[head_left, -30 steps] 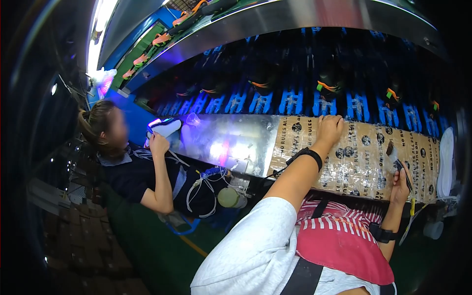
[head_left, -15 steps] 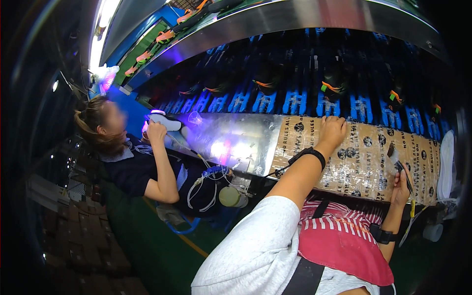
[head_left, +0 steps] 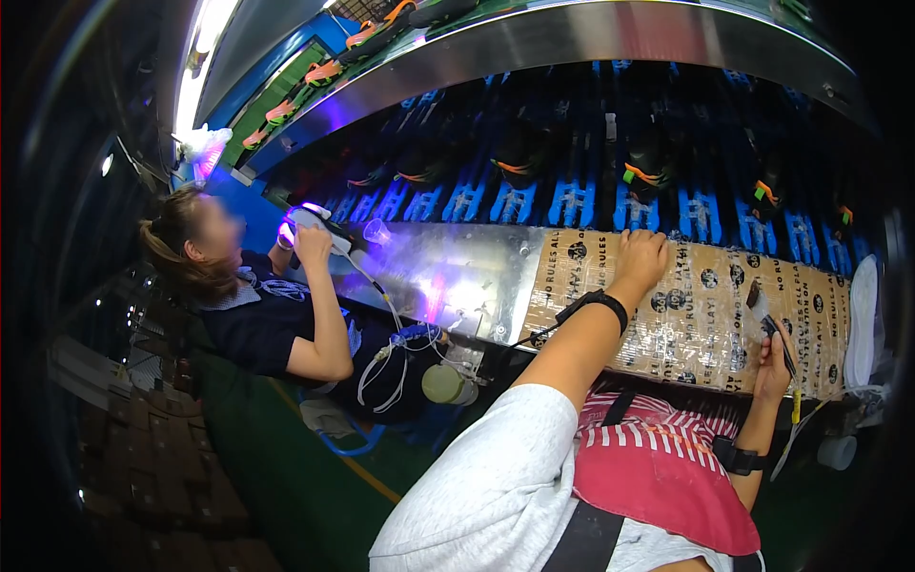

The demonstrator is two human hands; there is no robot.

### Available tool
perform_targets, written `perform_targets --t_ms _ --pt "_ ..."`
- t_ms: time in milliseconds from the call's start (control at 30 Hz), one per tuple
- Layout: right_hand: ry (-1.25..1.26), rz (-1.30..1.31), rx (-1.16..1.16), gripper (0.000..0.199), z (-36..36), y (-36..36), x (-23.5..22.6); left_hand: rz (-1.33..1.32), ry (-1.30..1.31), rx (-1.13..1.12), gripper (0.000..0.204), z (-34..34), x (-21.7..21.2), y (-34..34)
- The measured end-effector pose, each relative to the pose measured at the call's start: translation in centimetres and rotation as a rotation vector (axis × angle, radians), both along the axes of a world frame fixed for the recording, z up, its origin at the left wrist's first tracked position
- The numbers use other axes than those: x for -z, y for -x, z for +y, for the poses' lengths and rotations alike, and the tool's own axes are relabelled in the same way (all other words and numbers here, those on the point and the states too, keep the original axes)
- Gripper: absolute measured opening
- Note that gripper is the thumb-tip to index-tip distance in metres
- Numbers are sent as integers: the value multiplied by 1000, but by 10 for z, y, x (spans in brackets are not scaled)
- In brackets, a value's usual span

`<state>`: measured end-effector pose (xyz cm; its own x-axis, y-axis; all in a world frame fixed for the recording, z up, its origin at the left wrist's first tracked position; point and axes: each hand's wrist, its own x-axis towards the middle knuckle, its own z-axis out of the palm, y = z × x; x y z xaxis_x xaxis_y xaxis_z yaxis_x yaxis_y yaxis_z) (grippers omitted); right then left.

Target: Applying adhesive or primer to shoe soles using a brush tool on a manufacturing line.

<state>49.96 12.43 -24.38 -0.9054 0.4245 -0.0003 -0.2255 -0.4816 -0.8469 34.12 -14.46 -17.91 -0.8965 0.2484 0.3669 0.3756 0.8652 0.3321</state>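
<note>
My left hand lies palm down on the far edge of a cardboard sheet wrapped in clear film, fingers stretched toward the rack, nothing seen in its grasp. At the near right edge of the cardboard, my right hand is closed round a brush. The bristles point up and away over the cardboard; whether they touch it I cannot tell. A thin cable or tube runs down beside the brush handle. To the right of the cardboard stands a white shoe sole.
Beyond the cardboard, blue holders carry dark shoes with orange trim. On the left, beside the metal bench, a co-worker holds a white sole under purple light. A greenish jar hangs by the bench edge.
The co-worker's white sole has tilted and moved slightly left. My right hand and brush have shifted a little left; my left hand stays on the cardboard's far edge.
</note>
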Motion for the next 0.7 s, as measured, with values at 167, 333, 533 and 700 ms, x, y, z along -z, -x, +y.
perform_targets --t_ms 167,333,533,700 --pt "-39 -16 0 36 -1 -1 -4 -15 -3 1 24 0 -2 -1" --pt "-43 -8 -21 35 0 -2 -3 12 -7 5 24 -1 1 -1" --pt "-35 0 -7 36 -1 -1 -1 49 -25 9 24 -3 8 1" --pt "-43 -17 35 34 -2 -4 -4 63 -14 23 24 0 10 2"
